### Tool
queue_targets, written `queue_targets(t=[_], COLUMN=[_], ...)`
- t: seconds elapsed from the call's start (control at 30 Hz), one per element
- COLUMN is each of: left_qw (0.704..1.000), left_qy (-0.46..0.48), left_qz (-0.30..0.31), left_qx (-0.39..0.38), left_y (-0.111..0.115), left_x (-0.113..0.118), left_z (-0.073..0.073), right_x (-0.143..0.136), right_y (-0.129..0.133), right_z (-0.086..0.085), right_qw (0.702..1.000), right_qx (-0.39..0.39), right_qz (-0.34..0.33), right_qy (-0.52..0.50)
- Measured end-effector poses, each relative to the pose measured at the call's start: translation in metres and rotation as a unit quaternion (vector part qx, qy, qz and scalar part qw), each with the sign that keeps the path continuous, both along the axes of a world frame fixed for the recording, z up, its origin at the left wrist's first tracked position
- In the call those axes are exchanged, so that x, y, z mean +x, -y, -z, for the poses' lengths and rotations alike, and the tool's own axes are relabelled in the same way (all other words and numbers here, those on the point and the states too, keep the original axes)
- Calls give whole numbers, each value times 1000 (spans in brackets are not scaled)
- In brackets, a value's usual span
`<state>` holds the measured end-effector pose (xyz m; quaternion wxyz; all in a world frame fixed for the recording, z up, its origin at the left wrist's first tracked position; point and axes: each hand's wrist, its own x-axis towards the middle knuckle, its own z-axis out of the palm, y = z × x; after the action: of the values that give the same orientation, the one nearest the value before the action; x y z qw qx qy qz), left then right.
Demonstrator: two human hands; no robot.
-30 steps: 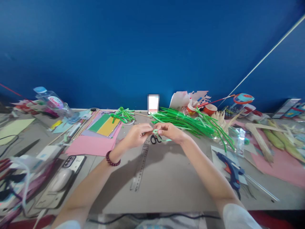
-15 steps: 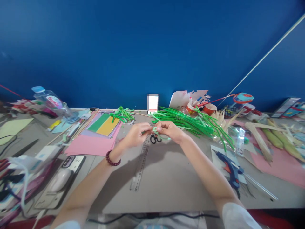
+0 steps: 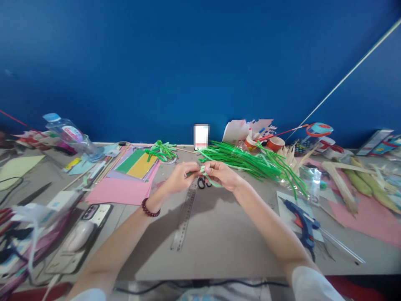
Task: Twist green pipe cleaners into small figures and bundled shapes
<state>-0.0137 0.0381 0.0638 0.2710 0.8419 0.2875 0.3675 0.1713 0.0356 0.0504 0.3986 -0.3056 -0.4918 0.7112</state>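
A pale green pipe cleaner [image 3: 215, 183], curled at one end, is held above the middle of the table. My right hand [image 3: 224, 175] pinches it between thumb and fingers, and its loose tail hangs below that palm. Close beside it, my left hand [image 3: 183, 175] is closed, its fingertips meeting the curled end. Just under the hands lie scissors, of which the black handles [image 3: 201, 183] show. A clear ruler [image 3: 183, 225] slants toward me from below my left hand. Behind my right hand spreads a bundle of green pipe cleaners [image 3: 247, 161].
Bent green pipe cleaners [image 3: 161, 151] lie near pink paper [image 3: 122, 191] at left. A phone [image 3: 70, 255] with a mouse [image 3: 80, 236] on it is nearer me. At right lie a glue gun [image 3: 302, 223] and corn husks [image 3: 341, 188]. A bottle [image 3: 67, 131] stands far left.
Both hands have shifted slightly, staying close together over the scissors. The pipe cleaner's tail now hangs in a clearer loop below my right hand.
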Motion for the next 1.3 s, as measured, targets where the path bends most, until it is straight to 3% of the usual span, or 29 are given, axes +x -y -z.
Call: queue_targets(t=[0.27,0.37,0.5,0.63,0.77,1.1,1.3], left_qw=[1000,992,960,932,926,931,915], left_qy=[10,40,114,173,181,208,203], left_qz=[4,15,48,79,84,64,65], left_qx=[-25,-117,-251,-308,-320,-294,-343], left_y=[1,0,-2,-2,-1,-1,-1], left_x=[2,2,1,1,3,5,2], left_z=[-2,-1,4,7,8,11,4], right_x=[1,2,3,0,-5,-9,-8], right_y=[1,0,2,6,9,11,9], right_z=[-7,-8,-11,-15,-16,-17,-17], right_qw=[999,1000,999,999,997,994,993], right_qx=[-8,-17,2,41,50,-46,-58], right_qz=[-1,-3,-17,18,60,78,73], right_qy=[43,13,-30,-23,-20,-69,-71])
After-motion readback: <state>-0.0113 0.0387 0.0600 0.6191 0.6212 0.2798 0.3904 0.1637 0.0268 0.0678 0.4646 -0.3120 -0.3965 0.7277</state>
